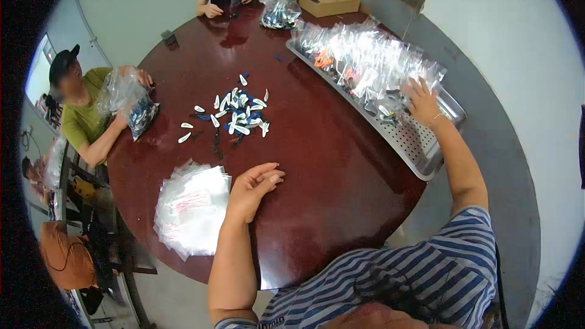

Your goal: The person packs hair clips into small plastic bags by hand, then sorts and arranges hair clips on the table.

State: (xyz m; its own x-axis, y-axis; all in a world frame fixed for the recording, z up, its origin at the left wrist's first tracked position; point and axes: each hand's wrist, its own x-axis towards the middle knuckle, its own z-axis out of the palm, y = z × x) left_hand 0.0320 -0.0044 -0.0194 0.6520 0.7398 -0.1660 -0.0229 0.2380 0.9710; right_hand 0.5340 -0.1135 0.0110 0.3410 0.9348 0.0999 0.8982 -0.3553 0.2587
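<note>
Two bare hands reach over the bench [329,140], whose glossy, dark-red top has a rounded edge. Spread wide, the right hand [421,103] rests against packets [365,55] of thin, crinkled, glaring clear plastic, heaped in a long tray [420,146] of perforated grey metal. Half curled, the left hand [253,192] hangs loosely beside a fanned stack of flat, smooth clear bags [195,210]. Past it lie slim, teardrop-shaped white pieces [242,130], scattered among dark-blue ones. Farther out stand a bulging plastic sack [280,9] and a shallow cardboard box [332,6].
</note>
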